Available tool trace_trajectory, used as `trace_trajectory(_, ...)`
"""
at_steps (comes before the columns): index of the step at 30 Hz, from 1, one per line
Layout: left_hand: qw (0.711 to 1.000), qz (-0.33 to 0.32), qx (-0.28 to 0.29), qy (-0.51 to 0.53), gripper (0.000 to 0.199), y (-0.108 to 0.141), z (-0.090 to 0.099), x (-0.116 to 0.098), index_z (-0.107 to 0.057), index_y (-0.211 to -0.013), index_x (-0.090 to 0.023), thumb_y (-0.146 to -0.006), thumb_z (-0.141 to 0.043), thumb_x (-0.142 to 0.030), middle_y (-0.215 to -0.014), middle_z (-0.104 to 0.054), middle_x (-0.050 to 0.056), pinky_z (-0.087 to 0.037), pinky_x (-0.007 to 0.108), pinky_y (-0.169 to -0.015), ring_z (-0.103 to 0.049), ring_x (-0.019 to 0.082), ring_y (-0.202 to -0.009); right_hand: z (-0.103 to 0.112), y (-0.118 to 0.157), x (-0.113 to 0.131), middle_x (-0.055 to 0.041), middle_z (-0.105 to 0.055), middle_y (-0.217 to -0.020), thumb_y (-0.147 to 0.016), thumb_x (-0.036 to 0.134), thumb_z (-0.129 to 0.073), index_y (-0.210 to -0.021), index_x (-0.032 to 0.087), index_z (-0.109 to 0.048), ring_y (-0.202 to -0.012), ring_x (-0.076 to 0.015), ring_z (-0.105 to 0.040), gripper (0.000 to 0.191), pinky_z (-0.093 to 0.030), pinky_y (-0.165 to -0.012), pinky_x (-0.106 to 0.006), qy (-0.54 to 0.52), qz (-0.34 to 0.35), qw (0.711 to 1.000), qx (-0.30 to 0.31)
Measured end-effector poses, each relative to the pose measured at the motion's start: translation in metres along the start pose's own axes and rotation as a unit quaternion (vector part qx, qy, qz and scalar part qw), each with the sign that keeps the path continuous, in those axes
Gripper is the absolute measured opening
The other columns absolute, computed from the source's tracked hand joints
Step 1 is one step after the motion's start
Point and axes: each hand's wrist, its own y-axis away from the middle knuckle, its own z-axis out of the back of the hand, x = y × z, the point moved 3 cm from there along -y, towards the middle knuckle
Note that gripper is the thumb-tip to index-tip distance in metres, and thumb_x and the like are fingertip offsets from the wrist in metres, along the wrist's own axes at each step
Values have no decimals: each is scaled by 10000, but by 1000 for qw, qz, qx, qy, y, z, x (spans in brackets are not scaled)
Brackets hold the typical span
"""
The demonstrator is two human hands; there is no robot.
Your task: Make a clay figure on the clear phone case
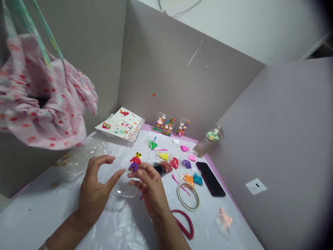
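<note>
A small clay figure with a yellow and black head, red top and purple legs shows against a clear phone case. My right hand has its thumb and fingers closed around the case's right side, beside the figure's legs. My left hand is at the case's left, thumb and forefinger spread apart with nothing between them; the thumb tip is close to the case. Past my right hand are bagged lumps of clay: black, brown, red and yellow.
Tape roll, red-handled item, phone and peach clay lie right. Decorated cases lean on the back wall near a bottle. A notebook and plastic packaging are left; pink cloth hangs above.
</note>
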Motion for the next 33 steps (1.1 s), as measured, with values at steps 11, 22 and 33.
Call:
trace_trajectory(11, 931, -276, 62, -230, 83, 6, -8, -13, -681, -1090, -294, -1011, -671, -269, -1073, -619, 43, -408, 473, -1007, -580, 291, -1052, -3, 3, -6, -14, -816, -888, -728, 310, -926, -946, 216, -785, -810, -182, -749, 276, -639, -801, -324, 10, 12, 1000, 11)
trace_trajectory(22, 926, -294, 59, -230, 144, 5, -9, -16, -694, -1108, -287, -997, -651, -205, -1047, -640, 48, -355, 573, -1151, -603, 287, -1024, -3, 3, -9, -11, -819, -892, -737, 305, -928, -953, 208, -782, -815, -172, -759, 278, -631, -776, -291, 4, 13, 1000, 19)
trace_trajectory(33, 934, -278, 51, -220, 117, 5, -8, -13, -699, -1100, -298, -1001, -663, -246, -1047, -639, 46, -376, 570, -1147, -605, 288, -1021, -3, 3, -12, -19, -810, -909, -709, 323, -943, -935, 207, -791, -828, -167, -741, 296, -619, -795, -287, 9, 19, 1000, 9)
